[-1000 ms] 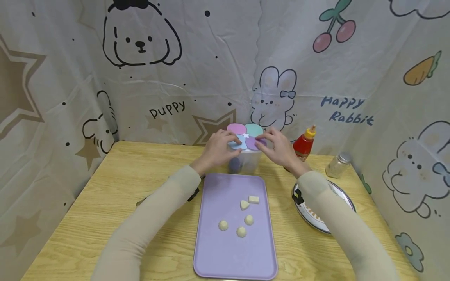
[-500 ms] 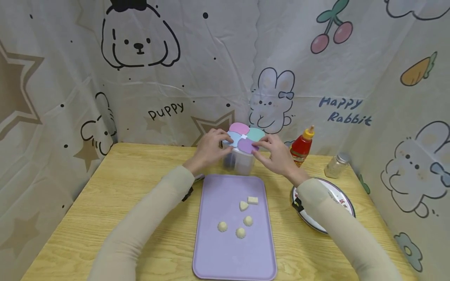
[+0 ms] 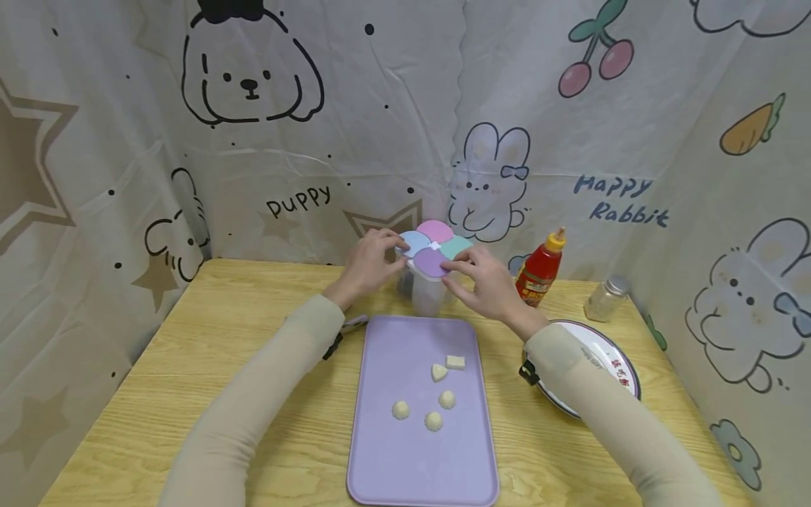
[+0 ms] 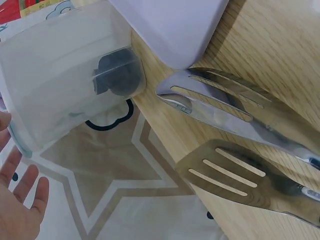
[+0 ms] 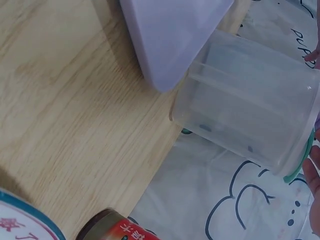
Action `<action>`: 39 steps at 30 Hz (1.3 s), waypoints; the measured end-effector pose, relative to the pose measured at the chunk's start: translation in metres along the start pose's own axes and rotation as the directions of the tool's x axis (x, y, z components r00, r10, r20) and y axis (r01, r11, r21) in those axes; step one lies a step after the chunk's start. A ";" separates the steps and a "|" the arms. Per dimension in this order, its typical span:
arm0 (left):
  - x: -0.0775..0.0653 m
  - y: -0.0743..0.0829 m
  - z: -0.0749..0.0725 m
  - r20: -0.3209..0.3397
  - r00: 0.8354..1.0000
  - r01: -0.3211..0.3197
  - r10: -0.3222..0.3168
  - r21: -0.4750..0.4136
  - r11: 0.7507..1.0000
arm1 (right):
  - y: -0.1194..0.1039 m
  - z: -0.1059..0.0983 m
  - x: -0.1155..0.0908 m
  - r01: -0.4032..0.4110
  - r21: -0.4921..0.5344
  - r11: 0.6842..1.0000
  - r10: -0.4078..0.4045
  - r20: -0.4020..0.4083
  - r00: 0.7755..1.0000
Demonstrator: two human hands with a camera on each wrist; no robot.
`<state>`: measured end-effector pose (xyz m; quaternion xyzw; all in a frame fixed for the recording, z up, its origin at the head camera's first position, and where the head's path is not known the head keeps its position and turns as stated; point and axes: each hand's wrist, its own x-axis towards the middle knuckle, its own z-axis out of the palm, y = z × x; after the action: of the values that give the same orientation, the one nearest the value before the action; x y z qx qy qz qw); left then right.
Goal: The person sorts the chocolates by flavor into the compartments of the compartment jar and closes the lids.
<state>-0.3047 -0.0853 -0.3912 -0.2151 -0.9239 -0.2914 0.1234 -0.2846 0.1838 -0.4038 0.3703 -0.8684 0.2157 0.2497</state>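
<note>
A translucent plastic storage container (image 3: 429,299) stands at the back of the table, beyond the lilac tray. On top is a lid (image 3: 431,263) with pink, green, purple and blue petals. My left hand (image 3: 369,264) holds the lid's edge by the blue petal, thumb toward the front. Opposite it, my right hand (image 3: 488,282) pinches the rim beside the purple petal between thumb and fingers. Through the wall in the left wrist view, a dark rounded piece (image 4: 120,75) shows low inside. The right wrist view catches only fingertips (image 5: 312,170) at the green petal's edge.
Several small pale pieces, one of them a ball (image 3: 400,410), lie on the lilac tray (image 3: 421,472). A red sauce bottle (image 3: 541,271), a glass shaker jar (image 3: 607,299) and a rimmed plate (image 3: 602,341) stand right. Slotted metal utensils (image 4: 225,175) lie left of the tray.
The container and its lid have turned clockwise seen from above: purple came round to the front, blue to the left. Both hands shifted slightly left with it.
</note>
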 end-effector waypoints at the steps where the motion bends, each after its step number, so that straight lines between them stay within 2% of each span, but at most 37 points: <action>1: 0.000 0.000 0.000 -0.001 1.000 -0.004 0.004 0.002 1.000 | 0.000 0.000 0.000 0.005 -0.003 1.000 -0.005 0.003 1.000; 9: -0.004 0.005 0.003 0.011 0.994 -0.108 0.108 -0.033 0.994 | 0.004 -0.007 0.011 0.064 0.003 0.998 -0.064 0.055 0.996; 15: -0.008 0.006 0.006 0.019 0.987 -0.159 0.159 -0.007 0.987 | 0.006 -0.010 0.026 0.098 0.020 0.995 -0.099 0.127 0.987; 21: -0.008 0.006 0.005 0.026 0.988 -0.153 0.153 -0.011 0.988 | 0.008 -0.007 0.036 0.140 0.000 0.990 -0.138 0.163 0.977; 26: -0.007 0.007 0.004 0.041 0.990 -0.138 0.139 -0.012 0.990 | 0.008 -0.005 0.039 0.138 -0.027 0.990 -0.131 0.178 0.975; 32: -0.006 0.006 0.005 0.042 0.988 -0.147 0.147 0.002 0.989 | 0.008 -0.004 0.039 0.137 -0.062 0.989 -0.125 0.167 0.978; 39: -0.006 0.004 0.005 0.029 0.988 -0.153 0.154 -0.014 0.988 | 0.008 -0.005 0.041 0.126 -0.051 0.991 -0.117 0.150 0.982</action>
<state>-0.2983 -0.0809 -0.3955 -0.2907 -0.9046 -0.2833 0.1301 -0.3138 0.1694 -0.3764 0.4298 -0.8662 0.1460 0.2087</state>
